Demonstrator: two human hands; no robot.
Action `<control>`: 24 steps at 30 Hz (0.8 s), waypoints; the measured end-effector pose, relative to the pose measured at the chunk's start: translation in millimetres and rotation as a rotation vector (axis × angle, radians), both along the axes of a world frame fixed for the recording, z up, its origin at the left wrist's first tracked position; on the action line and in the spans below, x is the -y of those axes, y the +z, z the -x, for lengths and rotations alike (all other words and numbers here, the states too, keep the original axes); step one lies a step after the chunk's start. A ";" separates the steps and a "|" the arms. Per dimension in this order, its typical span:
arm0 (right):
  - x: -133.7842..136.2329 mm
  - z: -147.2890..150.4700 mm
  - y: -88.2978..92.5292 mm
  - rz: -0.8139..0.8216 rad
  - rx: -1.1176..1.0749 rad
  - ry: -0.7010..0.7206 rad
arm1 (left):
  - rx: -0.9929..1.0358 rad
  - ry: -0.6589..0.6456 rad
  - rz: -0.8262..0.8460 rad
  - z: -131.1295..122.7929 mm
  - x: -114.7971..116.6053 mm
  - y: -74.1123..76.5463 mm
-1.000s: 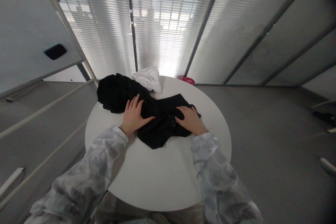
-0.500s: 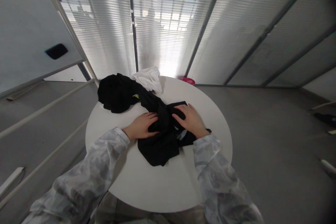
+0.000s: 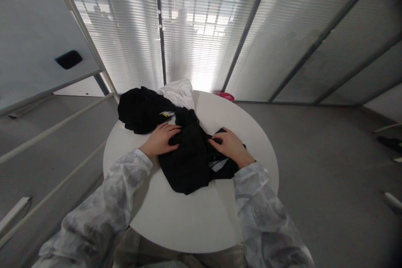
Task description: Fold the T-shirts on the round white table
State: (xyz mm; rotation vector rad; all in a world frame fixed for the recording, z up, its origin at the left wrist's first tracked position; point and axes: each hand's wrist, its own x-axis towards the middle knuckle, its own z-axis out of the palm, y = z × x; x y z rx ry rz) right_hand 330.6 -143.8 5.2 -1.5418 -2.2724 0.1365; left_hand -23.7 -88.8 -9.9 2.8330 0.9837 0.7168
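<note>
A black garment lies bunched in the middle of a round white table. My left hand rests on its left edge, fingers curled and pinching the cloth. On the garment's right side my right hand grips a fold of the same cloth. Both arms wear pale patterned sleeves. Behind the garment sit a second black heap of clothing and a white garment at the table's far edge.
Glass walls with blinds stand behind the table. A red basket sits on the grey floor beyond the far rim. White rails run along the left. A whiteboard panel stands at the upper left.
Both hands went from lying flat on the black garment to gripping it. The cloth has been gathered into a tighter bundle and drawn apart from the black heap behind.
</note>
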 end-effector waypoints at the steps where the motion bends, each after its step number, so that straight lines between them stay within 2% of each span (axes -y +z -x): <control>1: 2.6 -0.8 3.5 0.032 -0.050 0.008 | 0.021 0.070 -0.036 2.4 -2.2 0.1; 4: 10.9 -4.5 13.5 0.110 -0.207 0.032 | 0.083 0.258 -0.145 5.1 -3.9 2.5; 6: 14.2 -8.9 17.8 0.089 -0.261 0.020 | 0.130 0.296 -0.188 3.9 -0.2 5.9; 8: 14.7 -14.5 19.4 0.029 -0.260 0.007 | 0.186 0.214 -0.192 0.9 7.5 10.5; 10: 13.4 -19.8 18.3 -0.010 -0.233 0.015 | 0.206 0.032 -0.134 -4.0 18.0 15.2; 12: 11.5 -22.8 15.6 0.011 -0.213 0.037 | 0.166 -0.158 -0.033 -11.6 29.3 18.8; 14: 10.1 -22.9 12.2 0.069 -0.213 0.049 | 0.077 -0.281 0.052 -21.2 39.1 20.3; 19: 7.0 -17.7 7.1 0.135 -0.186 0.029 | -0.096 -0.360 0.133 -38.2 48.2 18.9; 24: 11.5 -6.1 14.1 0.159 -0.092 -0.037 | -0.137 -0.345 0.191 -29.8 41.4 19.5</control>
